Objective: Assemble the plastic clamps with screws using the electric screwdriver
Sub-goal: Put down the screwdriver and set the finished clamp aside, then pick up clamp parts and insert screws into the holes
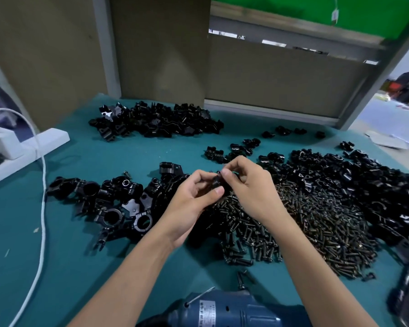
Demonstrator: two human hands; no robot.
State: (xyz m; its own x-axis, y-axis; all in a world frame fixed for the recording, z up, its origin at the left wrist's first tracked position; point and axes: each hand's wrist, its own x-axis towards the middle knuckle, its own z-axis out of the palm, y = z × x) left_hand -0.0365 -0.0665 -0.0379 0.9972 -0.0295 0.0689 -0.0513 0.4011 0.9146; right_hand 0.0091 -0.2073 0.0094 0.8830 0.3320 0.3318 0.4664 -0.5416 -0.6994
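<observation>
My left hand (194,204) and my right hand (250,190) meet over the middle of the teal table (104,267), both pinching one small black plastic clamp (216,182) between fingertips. Under them spreads a big heap of dark screws (305,227). The blue electric screwdriver (234,310) lies at the near edge between my forearms, untouched, its bit pointing left and up. Whether a screw sits in the held clamp is hidden by my fingers.
Assembled black clamps (109,206) lie left of my hands. A pile of clamp parts (156,121) sits at the back, a larger one (364,185) at right. A white power strip (21,147) and white cable (41,208) run along the left. Cardboard panels (269,74) stand behind.
</observation>
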